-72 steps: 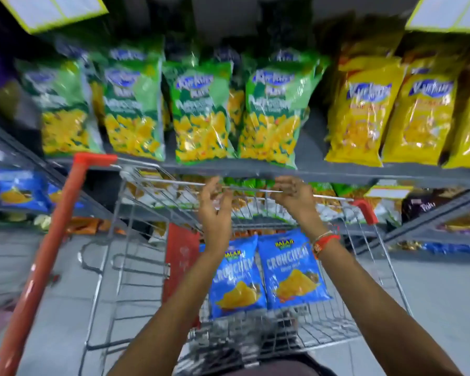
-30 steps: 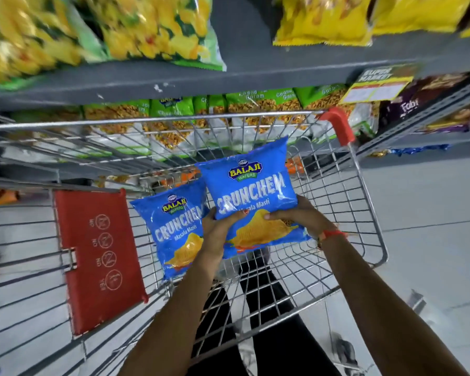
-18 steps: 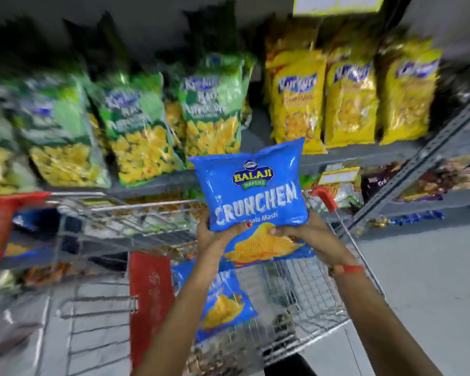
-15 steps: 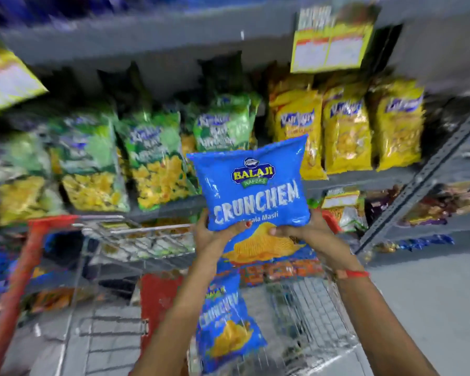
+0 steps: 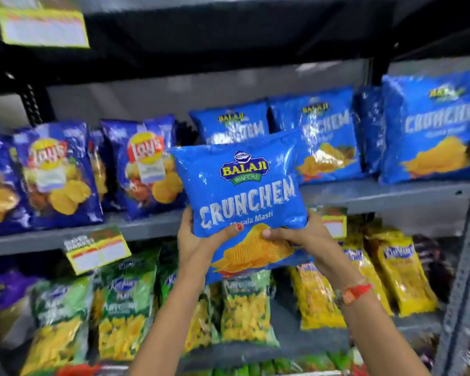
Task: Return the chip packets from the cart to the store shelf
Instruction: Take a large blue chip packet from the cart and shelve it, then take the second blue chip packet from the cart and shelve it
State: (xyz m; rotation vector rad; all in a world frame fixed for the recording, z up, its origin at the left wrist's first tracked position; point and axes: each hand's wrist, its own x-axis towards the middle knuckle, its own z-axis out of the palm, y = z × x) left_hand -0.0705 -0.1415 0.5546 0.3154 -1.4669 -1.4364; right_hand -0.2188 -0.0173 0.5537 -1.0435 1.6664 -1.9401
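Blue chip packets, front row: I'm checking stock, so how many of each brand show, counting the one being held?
Crunchem packets on the shelf: 3
Held Crunchem packet: 1
Lay's packets: 3, the leftmost cut off by the picture's edge
Total: 7, not counting any hidden behind

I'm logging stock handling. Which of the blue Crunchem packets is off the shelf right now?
The front Crunchem packet, gripped at its lower edge by the left hand and right hand. The other Crunchem packets stand on the grey shelf behind.

Bare forearms, red thread band [image 5: 354, 293] (right wrist), red-painted thumbnail [image 5: 239, 227]
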